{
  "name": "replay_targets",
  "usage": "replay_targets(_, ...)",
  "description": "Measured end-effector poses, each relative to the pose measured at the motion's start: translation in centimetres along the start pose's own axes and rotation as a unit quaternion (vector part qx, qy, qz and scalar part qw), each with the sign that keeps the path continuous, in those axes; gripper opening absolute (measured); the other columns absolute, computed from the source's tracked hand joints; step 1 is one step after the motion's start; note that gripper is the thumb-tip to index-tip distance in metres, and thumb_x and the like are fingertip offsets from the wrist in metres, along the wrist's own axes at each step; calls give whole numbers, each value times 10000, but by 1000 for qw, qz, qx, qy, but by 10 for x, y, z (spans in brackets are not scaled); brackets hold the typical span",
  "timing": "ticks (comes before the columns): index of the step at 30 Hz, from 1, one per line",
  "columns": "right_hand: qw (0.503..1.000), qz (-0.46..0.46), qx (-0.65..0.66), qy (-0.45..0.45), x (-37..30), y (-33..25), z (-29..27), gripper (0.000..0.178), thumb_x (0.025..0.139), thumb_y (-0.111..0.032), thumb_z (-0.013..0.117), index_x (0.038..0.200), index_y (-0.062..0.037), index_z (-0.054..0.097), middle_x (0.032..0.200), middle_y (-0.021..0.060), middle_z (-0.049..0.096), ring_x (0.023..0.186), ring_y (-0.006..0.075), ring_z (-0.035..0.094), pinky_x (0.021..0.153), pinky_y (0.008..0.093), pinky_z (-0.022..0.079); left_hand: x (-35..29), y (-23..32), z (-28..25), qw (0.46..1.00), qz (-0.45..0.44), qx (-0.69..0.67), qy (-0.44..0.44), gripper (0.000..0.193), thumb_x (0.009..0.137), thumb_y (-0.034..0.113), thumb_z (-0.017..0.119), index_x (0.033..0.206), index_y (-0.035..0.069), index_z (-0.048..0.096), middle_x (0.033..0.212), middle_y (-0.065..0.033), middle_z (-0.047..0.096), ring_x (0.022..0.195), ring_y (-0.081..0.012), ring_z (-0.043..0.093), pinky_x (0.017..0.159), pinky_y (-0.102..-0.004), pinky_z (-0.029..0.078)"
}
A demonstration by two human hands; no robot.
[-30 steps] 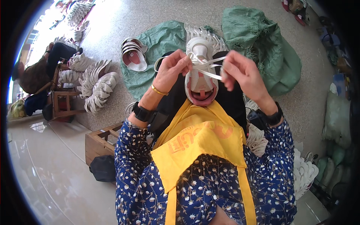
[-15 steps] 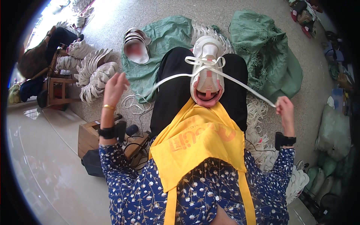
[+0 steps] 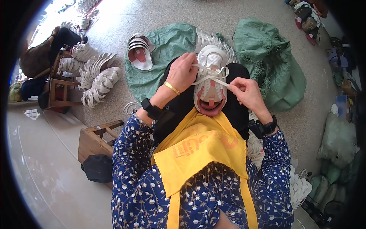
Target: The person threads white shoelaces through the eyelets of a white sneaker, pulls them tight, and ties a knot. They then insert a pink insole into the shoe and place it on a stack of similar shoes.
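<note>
A white and pink sneaker (image 3: 206,91) rests between my knees, its toe away from me and its pink-lined opening facing me. A white shoelace (image 3: 217,80) crosses over its front, with a loop standing out on the right. At the shoe's left side, my left hand (image 3: 183,72) is closed on the lace near the loops, fingertips partly hidden. My right hand (image 3: 244,92) pinches the lace between thumb and forefinger just right of the shoe. A yellow apron (image 3: 202,141) covers my lap up to the heel.
Green sacks (image 3: 268,65) lie on the floor ahead, with stacked white shoe parts (image 3: 140,53) on the left one. More shoe uppers (image 3: 100,82) are piled at far left beside a wooden stool (image 3: 63,89). Another stool (image 3: 95,141) stands near my left elbow; a person sits at upper left.
Both hands have come inward from wide apart to the shoe. My left hand, open and off the lace before, now grips it; my right hand keeps hold of the lace, closer in.
</note>
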State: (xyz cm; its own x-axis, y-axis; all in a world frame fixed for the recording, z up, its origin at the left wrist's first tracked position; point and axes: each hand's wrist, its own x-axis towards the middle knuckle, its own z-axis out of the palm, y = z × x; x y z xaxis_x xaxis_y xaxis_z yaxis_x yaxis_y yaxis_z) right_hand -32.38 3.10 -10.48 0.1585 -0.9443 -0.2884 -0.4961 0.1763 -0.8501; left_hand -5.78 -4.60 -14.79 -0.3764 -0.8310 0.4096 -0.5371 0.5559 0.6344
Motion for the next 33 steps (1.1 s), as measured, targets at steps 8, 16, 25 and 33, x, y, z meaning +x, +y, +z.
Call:
replay_targets(8,996,7,87,14,-43,28,-19,152,956,-89,652,820,-22,637,667,-70,546,595,-7,486,520,179,376,-14,15,15,987,-35,-152,40,112,856,-31,576,950,1,525,803,-127,567,734,-276,584,671,-369,479)
replay_targets(16,977,122,166,60,-101,80,-80,121,965,-111,665,871,-41,638,633,-70,524,469,-6,435,392,183,298,-19,26,16,991,-5,-130,4,149,864,-13,622,1004,-12,569,860,-109,558,694,-240,593,652,-338,496)
replay_targets(25,975,-152,-80,143,-31,1,-22,203,891,-32,727,1090,-25,693,1000,31,690,682,67,621,576,222,506,-26,39,7,985,-69,-156,-21,191,833,48,740,827,-5,557,801,-79,540,635,-179,586,595,-309,481)
replay_targets(33,916,-319,-229,77,30,-26,13,118,872,-66,705,960,-2,657,984,145,658,788,338,667,692,356,548,-26,39,11,981,-82,-176,-21,195,844,50,744,815,-1,558,738,-62,559,575,-118,593,541,-276,465)
